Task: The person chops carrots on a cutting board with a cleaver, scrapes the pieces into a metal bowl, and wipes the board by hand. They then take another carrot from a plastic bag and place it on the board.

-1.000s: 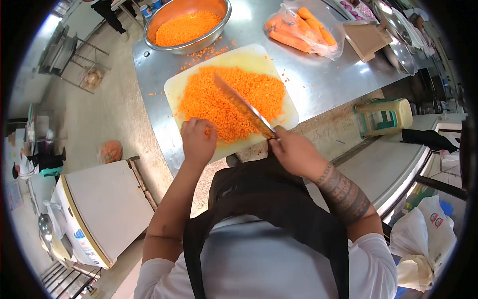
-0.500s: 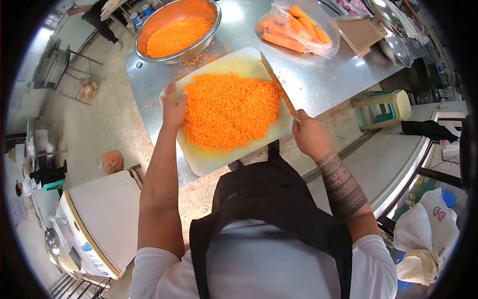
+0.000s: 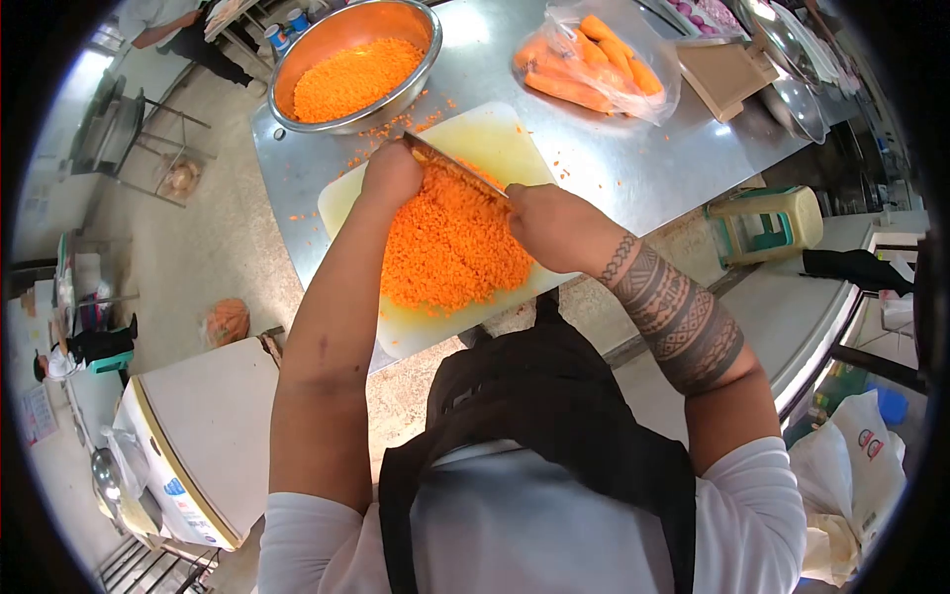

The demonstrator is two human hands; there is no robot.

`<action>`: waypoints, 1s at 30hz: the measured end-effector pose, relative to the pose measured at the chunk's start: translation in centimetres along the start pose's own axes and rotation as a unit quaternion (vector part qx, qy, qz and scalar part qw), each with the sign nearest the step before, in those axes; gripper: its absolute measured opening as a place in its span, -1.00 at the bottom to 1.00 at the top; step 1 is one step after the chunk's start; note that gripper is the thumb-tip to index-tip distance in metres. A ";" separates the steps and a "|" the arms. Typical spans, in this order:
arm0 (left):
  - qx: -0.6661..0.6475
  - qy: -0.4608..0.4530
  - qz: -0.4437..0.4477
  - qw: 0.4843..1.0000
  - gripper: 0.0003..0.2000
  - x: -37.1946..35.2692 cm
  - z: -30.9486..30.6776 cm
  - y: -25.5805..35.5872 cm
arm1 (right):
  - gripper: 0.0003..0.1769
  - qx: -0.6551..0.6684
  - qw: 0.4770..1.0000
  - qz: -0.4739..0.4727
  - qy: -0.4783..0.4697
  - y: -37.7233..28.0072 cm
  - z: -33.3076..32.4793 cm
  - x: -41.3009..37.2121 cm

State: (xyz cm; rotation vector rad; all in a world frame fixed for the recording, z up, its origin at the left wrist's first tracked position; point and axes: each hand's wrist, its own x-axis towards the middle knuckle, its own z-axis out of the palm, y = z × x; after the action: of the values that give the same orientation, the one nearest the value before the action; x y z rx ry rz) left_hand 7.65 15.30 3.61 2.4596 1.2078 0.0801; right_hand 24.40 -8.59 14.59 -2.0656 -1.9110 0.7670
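A heap of finely chopped carrot (image 3: 450,252) covers much of the pale cutting board (image 3: 510,129). My right hand (image 3: 554,226) is closed round the handle of a knife (image 3: 455,163), whose blade slants up and left across the heap's far side. At the blade's far end is my left hand (image 3: 393,173), its fingers curled and largely hidden, so whether it touches the blade is unclear. Behind the board on the left stands a metal bowl (image 3: 430,69) holding more chopped carrot.
A clear bag of whole carrots (image 3: 594,64) lies at the back of the metal table (image 3: 633,188). Right of it are a cardboard piece (image 3: 727,79) and metal bowls (image 3: 795,107). A stool (image 3: 772,223) stands to the right. Another person (image 3: 193,40) is at far left.
My right hand and the knife have moved left over the heap. My left hand has gone from the board's left edge to the blade's end. The heap's upper part is drawn inward.
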 end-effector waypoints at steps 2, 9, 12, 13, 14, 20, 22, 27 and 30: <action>0.079 -0.032 0.008 0.996 -0.66 1.0 0.8 -1.4 | -0.75 0.008 0.997 -0.072 0.019 1.6 3.2 0.9; -0.009 0.022 -0.022 0.999 -0.73 -2.7 -1.1 -1.2 | -0.76 0.050 0.998 0.002 -0.043 -2.4 -0.4 0.5; 0.008 -0.005 -0.061 0.998 -0.72 -4.2 -1.7 -1.6 | -0.76 0.073 0.997 0.006 -0.034 -1.6 4.9 0.4; 0.012 -0.007 -0.068 0.998 -0.72 -4.7 -1.4 -2.2 | -0.77 0.075 0.996 0.035 -0.040 -2.0 6.5 0.6; 0.015 -0.009 -0.074 0.997 -0.71 -5.2 -1.1 -2.7 | -0.77 0.071 0.996 0.032 -0.039 -1.8 7.3 0.7; -0.044 0.155 -0.023 0.987 -0.68 -10.6 -2.3 -3.6 | -0.74 0.068 0.998 -0.007 0.011 -1.6 1.6 -1.6; -0.046 0.170 -0.044 0.983 -0.62 -11.4 -1.2 -6.0 | -0.74 0.051 0.998 0.001 0.036 0.1 -1.0 -2.9; -0.114 0.153 -0.110 0.975 -0.39 -10.9 2.1 -9.6 | -0.76 -0.062 0.996 0.048 0.052 9.6 -3.8 -1.2; -0.134 0.116 -0.123 0.977 -0.31 -9.2 2.4 -8.3 | -0.80 -0.094 0.993 0.062 0.043 12.3 -3.5 0.6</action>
State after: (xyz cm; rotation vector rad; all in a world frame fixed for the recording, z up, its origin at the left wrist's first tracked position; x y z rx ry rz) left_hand -3.79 11.93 -0.60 2.0952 1.4832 0.4399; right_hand 36.76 -8.93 11.27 -2.3062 -1.8888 0.5300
